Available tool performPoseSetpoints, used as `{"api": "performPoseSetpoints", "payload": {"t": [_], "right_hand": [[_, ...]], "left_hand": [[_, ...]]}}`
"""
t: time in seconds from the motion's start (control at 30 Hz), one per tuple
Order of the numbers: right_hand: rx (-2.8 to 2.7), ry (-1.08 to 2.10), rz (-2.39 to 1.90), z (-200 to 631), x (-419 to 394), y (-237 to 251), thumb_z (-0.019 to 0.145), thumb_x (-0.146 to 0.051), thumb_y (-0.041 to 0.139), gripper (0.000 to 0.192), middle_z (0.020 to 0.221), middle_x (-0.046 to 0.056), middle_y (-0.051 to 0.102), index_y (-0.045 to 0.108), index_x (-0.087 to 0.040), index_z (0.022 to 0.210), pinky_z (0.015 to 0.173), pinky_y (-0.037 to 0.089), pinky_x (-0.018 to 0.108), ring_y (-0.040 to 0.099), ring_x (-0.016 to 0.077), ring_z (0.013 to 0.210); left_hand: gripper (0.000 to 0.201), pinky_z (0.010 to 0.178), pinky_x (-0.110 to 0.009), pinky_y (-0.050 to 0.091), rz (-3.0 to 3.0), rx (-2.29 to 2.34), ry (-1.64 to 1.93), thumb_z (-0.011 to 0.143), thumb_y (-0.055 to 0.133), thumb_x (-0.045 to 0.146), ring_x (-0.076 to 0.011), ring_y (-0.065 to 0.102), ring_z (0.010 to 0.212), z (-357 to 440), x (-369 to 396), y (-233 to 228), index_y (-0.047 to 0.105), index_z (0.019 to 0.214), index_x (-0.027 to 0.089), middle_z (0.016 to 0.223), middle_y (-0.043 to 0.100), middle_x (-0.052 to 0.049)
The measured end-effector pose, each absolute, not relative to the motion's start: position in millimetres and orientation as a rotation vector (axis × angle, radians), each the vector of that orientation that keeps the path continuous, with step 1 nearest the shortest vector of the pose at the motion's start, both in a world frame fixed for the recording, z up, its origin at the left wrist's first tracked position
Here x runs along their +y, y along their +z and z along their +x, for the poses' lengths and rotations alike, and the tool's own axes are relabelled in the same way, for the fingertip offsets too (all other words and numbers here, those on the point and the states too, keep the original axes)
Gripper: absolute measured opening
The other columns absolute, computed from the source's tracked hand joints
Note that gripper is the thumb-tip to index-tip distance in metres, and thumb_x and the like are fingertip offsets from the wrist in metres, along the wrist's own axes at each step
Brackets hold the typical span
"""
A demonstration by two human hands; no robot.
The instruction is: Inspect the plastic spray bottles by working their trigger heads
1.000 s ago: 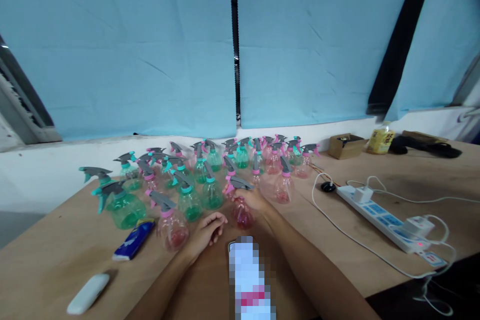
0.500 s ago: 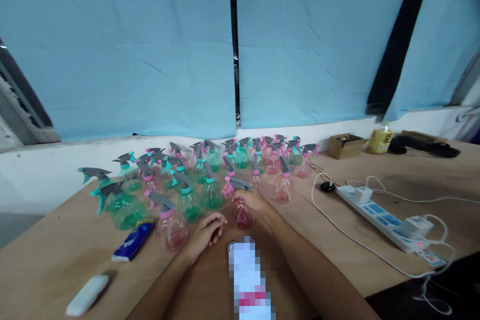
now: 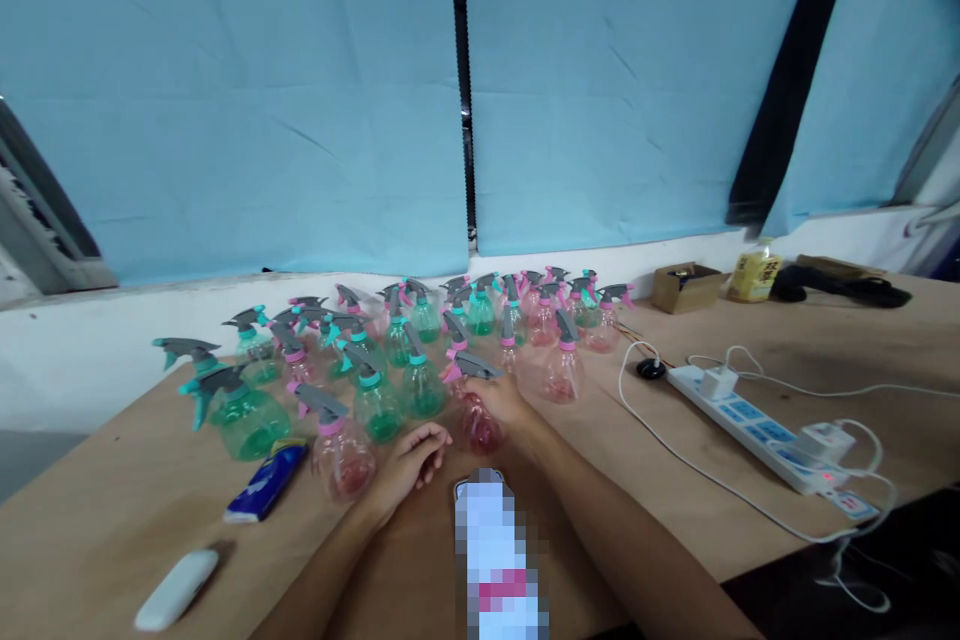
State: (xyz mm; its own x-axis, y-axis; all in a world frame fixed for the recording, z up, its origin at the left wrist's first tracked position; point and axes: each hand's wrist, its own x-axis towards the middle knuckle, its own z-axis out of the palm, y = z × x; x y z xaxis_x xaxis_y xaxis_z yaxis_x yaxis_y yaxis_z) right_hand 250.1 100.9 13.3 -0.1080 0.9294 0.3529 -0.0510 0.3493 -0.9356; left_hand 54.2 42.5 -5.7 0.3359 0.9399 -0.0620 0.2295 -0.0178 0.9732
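Note:
My right hand (image 3: pixel 502 402) is closed around the neck of a pink spray bottle (image 3: pixel 480 428) with a grey and pink trigger head, its nozzle facing left. The bottle looks slightly tilted. Just left of it, my left hand (image 3: pixel 421 453) rests on the table, fingers loosely bent and apart, holding nothing. Beside that hand stands another pink spray bottle (image 3: pixel 343 460), and behind it are green spray bottles (image 3: pixel 379 410). Several more green and pink ones crowd toward the wall. A phone (image 3: pixel 495 550) with a blurred-out screen lies in front of my hands.
On the left lie a blue packet (image 3: pixel 268 482) and a white oval case (image 3: pixel 178 590). A power strip (image 3: pixel 750 430) with white chargers and cables occupies the right side. Farther back are a small cardboard box (image 3: pixel 686 290) and a yellow-labelled bottle (image 3: pixel 754 275).
The view has shifted slightly, moving the right-hand things a little left and up in the picture. My right hand keeps its grip on the pink spray bottle; my left hand stays put.

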Motion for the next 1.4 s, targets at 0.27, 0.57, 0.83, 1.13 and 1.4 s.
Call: {"api": "performPoseSetpoints", "payload": {"t": [0.27, 0.57, 0.83, 1.13, 1.4], "right_hand": [[-1.386, 0.755, -0.851, 267.6, 75.1, 13.6, 0.077, -0.022, 0.055, 0.035, 0.082, 0.000, 0.067, 0.060, -0.023, 0.112, 0.066, 0.048, 0.027, 0.061, 0.0147, 0.068], [-1.053, 0.419, -1.063, 335.9, 41.3, 15.7, 0.081, -0.027, 0.049, 0.027, 0.085, 0.002, 0.062, 0.064, -0.022, 0.103, 0.067, 0.046, 0.028, 0.056, 0.0161, 0.073], [-1.029, 0.337, -1.126, 390.9, 20.2, 32.6, 0.073, -0.029, 0.060, 0.030, 0.092, 0.004, 0.071, 0.072, -0.017, 0.098, 0.079, 0.048, 0.033, 0.062, 0.0213, 0.086], [-1.056, 0.170, -1.246, 409.4, 16.0, 40.9, 0.073, -0.028, 0.060, 0.030, 0.094, 0.006, 0.072, 0.071, -0.017, 0.099, 0.080, 0.050, 0.035, 0.064, 0.0221, 0.086], [-1.054, 0.138, -1.272, 430.8, 22.2, 38.5, 0.075, -0.034, 0.062, 0.030, 0.089, 0.005, 0.070, 0.067, -0.016, 0.099, 0.072, 0.050, 0.032, 0.063, 0.0191, 0.077]], "left_hand": [[0.031, 0.043, -0.018, 0.024, 1.487, 1.125, 0.802, 0.084, 0.054, 0.048, -0.0072, 0.043, 0.046, 56.1, 42.1, -1.3, 0.061, 0.088, 0.019, 0.062, 0.051, 0.005], [0.032, 0.043, -0.018, 0.025, 1.498, 1.119, 0.786, 0.085, 0.055, 0.049, -0.0072, 0.043, 0.046, 56.2, 42.1, 3.5, 0.061, 0.089, 0.018, 0.063, 0.051, 0.005], [0.029, 0.043, -0.018, 0.026, 1.474, 1.091, 0.794, 0.086, 0.056, 0.048, -0.0077, 0.043, 0.048, 53.5, 45.0, -1.9, 0.060, 0.091, 0.019, 0.064, 0.052, 0.005], [0.030, 0.043, -0.019, 0.026, 1.448, 1.101, 0.792, 0.085, 0.057, 0.048, -0.0082, 0.044, 0.047, 54.4, 44.4, 1.4, 0.059, 0.090, 0.019, 0.063, 0.051, 0.005], [0.031, 0.043, -0.019, 0.025, 1.447, 1.117, 0.793, 0.084, 0.058, 0.049, -0.0078, 0.043, 0.047, 55.7, 42.3, 4.4, 0.059, 0.089, 0.019, 0.062, 0.051, 0.006]]}}
